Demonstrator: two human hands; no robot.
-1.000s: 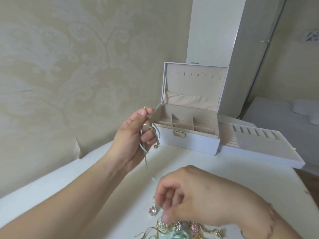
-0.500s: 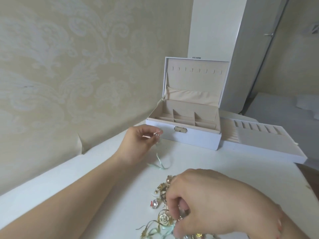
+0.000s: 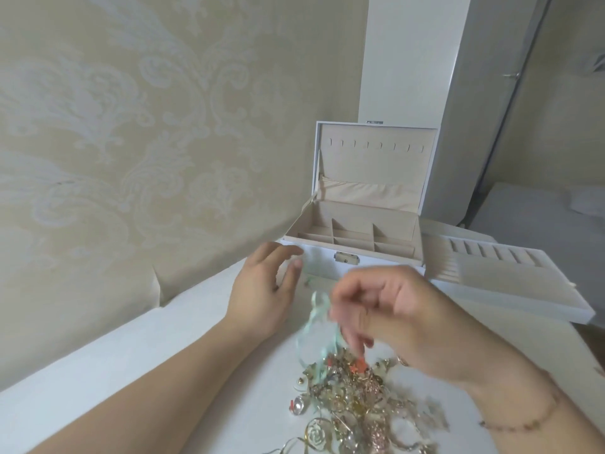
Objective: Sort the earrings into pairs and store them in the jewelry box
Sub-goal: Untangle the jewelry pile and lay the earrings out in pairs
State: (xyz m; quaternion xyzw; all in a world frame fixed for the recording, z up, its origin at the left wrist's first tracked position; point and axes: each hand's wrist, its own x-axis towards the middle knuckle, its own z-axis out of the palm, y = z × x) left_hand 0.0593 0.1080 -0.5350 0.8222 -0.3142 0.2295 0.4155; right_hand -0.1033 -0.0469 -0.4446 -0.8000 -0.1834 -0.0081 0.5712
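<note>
1. The white counter (image 3: pixel 137 365) carries everything and runs up against a patterned wall (image 3: pixel 131 126) on its left edge.
2. The white jewelry box (image 3: pixel 357 237) stands at the far edge of the counter, lid upright, its beige compartments showing nothing inside.
3. A lift-out tray (image 3: pixel 510 283) with ring slots lies just beside the box on its right, near the far right corner.
4. The left hand (image 3: pixel 265 290) rests near the front left corner of the box, fingers relaxed and spread, holding nothing.
5. The right hand (image 3: pixel 396 319) hovers above the pile, blurred, its curled fingers pinching a pale green ribbon earring (image 3: pixel 317 326) that dangles toward the counter.
6. The earrings (image 3: pixel 360 404) lie in a tangled heap at the near edge, gold, pearl and coral pieces mixed together.
</note>
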